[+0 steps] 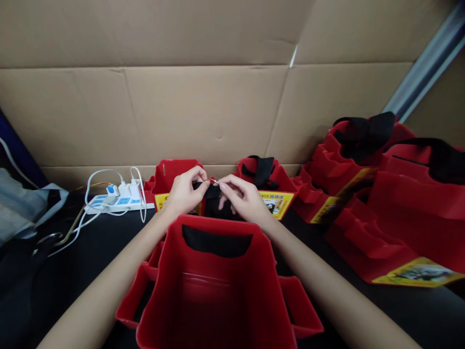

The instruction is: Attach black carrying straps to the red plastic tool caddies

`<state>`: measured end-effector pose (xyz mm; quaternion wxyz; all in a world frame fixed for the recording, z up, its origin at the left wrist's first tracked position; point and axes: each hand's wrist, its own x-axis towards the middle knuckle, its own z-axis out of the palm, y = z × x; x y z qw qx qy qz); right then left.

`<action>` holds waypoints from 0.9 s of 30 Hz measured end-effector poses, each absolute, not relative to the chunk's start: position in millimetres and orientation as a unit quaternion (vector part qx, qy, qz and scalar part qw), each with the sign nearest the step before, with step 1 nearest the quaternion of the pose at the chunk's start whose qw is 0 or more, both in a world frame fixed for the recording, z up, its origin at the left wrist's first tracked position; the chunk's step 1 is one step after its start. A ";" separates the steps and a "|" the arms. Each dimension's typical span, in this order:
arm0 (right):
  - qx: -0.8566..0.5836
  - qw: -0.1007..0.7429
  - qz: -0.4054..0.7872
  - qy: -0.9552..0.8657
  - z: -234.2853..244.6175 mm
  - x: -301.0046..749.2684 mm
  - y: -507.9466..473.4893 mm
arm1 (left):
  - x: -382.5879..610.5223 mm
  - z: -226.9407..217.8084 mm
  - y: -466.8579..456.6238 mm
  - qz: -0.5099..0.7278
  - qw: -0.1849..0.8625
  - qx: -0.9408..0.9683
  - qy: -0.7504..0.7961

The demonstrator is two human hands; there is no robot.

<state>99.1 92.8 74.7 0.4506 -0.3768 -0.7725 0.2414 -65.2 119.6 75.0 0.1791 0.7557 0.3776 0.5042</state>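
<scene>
A red plastic tool bucket with side pockets stands right before me, its open top facing up. A black webbing strap passes through the slot in its far wall. Beyond that wall, more black strap hangs below my fingers. My left hand and my right hand meet there, thumbs and forefingers pinched close together. Between the fingertips shows a small thin shiny piece with a bit of red, too small to name. The right hand's other fingers curl beside the strap.
Behind my hands stand two more red buckets with yellow labels. Several others with black straps are grouped at the right. A white power strip with plugged cables lies left. Cardboard walls the back. A plastic bag lies far left.
</scene>
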 end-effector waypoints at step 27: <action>-0.451 0.381 0.344 -0.730 81.8 105.5 90.9 | -75.4 84.9 112.9 0.350 0.326 0.840 0.255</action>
